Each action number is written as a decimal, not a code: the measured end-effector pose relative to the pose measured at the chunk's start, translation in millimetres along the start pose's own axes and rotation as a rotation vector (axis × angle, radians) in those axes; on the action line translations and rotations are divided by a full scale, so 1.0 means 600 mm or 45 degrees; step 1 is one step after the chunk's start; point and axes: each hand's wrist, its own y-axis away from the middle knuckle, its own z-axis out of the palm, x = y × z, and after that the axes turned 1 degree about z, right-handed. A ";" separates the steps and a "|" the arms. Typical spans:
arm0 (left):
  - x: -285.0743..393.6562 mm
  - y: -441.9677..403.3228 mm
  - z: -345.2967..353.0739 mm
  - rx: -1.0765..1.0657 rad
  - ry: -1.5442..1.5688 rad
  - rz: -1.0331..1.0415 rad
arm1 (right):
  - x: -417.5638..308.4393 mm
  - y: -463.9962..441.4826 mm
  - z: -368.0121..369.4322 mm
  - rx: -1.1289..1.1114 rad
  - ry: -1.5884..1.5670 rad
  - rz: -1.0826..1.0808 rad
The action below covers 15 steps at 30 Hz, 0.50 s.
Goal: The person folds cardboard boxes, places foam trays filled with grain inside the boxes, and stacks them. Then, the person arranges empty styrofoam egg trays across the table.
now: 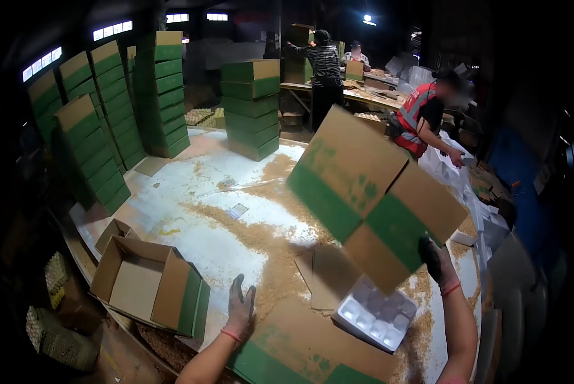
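The box [376,205], brown and green, was right of centre in the frame, tilted, its lower corner overlapping the white tray [378,317] in view. The right hand [438,262], in a dark glove, touched the box's lower right edge; whether its fingers were clamped on it I could not tell, since part of them was hidden. The left hand [239,308], gloved too, was at bottom centre, well apart from the box, its fingers upright and spread, holding nothing. To its left, at lower left, an open box [136,281] lay tipped with its mouth facing the viewer. A lower box [300,342] filled the bottom centre, near the left hand and just beside the tray, with a flat card [325,281] above it in the frame. Sawdust [271,256] streaked the white table [213,240]. Tall stacks [162,96] of boxes stood at upper left, and a short stack [252,112] stood at upper centre. At upper right a worker [418,112] in a red vest leaned forward, one arm held out; another person [325,67] in a patterned top stood at top centre by a further table [364,97].
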 end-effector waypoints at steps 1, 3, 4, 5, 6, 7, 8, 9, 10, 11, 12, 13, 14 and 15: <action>-0.043 0.001 -0.001 0.034 -0.292 0.087 | 0.023 -0.066 0.013 -0.008 0.420 -0.082; -0.079 0.006 -0.004 0.037 -0.653 0.103 | 0.088 -0.216 0.079 0.063 0.342 -0.090; -0.106 0.016 -0.005 -0.008 -0.837 0.154 | 0.119 -0.291 0.113 0.098 0.303 -0.096; -0.123 0.021 -0.008 -0.057 -1.023 0.207 | 0.178 -0.375 0.127 0.234 0.378 -0.364; -0.090 0.021 -0.014 -0.142 -1.036 0.277 | 0.216 -0.438 0.135 0.345 0.892 -0.499; -0.084 0.016 -0.015 -0.210 -1.025 0.257 | 0.238 -0.486 0.163 0.571 1.291 -0.314; -0.080 0.009 -0.018 -0.280 -0.993 0.170 | 0.203 -0.490 0.212 0.588 1.359 -0.332; -0.074 0.003 -0.019 -0.353 -0.959 0.076 | 0.247 -0.541 0.218 0.567 1.339 -0.360; -0.057 -0.002 -0.015 -0.253 -0.998 0.205 | 0.269 -0.578 0.233 0.486 1.323 -0.273; -0.047 -0.006 -0.006 -0.152 -1.036 0.329 | 0.286 -0.610 0.252 0.400 1.306 -0.186; -0.065 -0.005 -0.003 -0.204 -0.967 0.256 | 0.298 -0.635 0.276 0.378 1.342 -0.244; -0.066 -0.010 -0.001 -0.214 -0.990 0.249 | 0.318 -0.660 0.298 0.356 1.370 -0.301; -0.066 -0.016 0.002 -0.240 -1.005 0.220 | 0.359 -0.693 0.307 0.301 1.332 -0.258; -0.065 -0.017 0.004 -0.275 -1.022 0.185 | 0.394 -0.723 0.312 0.165 1.263 -0.256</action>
